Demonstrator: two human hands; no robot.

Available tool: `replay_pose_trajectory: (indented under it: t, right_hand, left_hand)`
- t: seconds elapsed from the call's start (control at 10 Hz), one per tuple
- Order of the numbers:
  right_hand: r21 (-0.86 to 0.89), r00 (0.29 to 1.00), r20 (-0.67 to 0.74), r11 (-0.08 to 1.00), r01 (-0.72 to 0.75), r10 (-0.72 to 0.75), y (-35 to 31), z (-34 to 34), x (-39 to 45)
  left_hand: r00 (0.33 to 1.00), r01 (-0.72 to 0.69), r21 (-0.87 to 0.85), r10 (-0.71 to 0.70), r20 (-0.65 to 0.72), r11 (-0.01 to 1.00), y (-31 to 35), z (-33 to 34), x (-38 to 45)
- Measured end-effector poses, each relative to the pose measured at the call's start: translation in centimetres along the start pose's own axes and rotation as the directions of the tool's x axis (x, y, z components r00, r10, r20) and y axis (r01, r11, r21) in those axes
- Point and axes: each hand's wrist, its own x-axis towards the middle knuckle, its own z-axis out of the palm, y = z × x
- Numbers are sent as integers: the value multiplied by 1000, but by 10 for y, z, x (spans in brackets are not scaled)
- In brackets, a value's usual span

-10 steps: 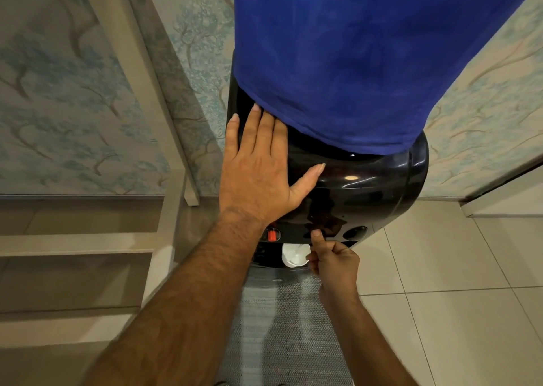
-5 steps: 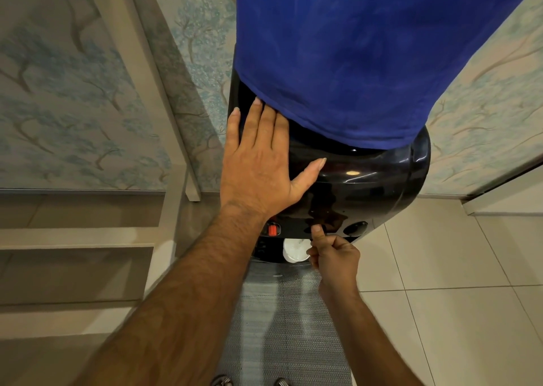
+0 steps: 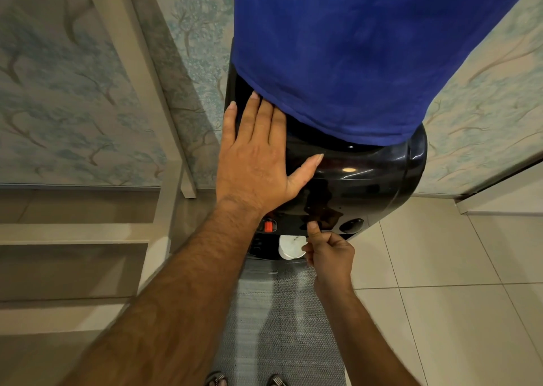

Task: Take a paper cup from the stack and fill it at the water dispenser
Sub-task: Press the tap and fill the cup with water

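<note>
Head: 1 cup (image 3: 289, 246), 2 hands (image 3: 255, 162)

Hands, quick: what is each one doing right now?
Left hand: open, flat on the black dispenser, holding nothing.
Right hand: curled shut, thumb on the dispenser's front beside the paper cup; holds nothing visible.

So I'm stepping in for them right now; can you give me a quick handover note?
Left hand: open, flat on the dispenser top, just below the blue cover.
Right hand: fist with thumb pressing the middle button; it holds nothing.
Cup: stands in the bay under the taps, beside the right hand.
Done: cup taken and placed.
Left: finish filling (water level can't be judged), release the button, lift the cup out.
</note>
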Motion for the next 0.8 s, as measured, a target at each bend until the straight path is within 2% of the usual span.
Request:
replay_pose_trajectory:
  t: [0.8]
  right_hand:
    - [-10,1000,-12,1000,8,-8,2,0,0]
  left_hand:
    - [1000,3,1,-3,6,1000,0,0,0]
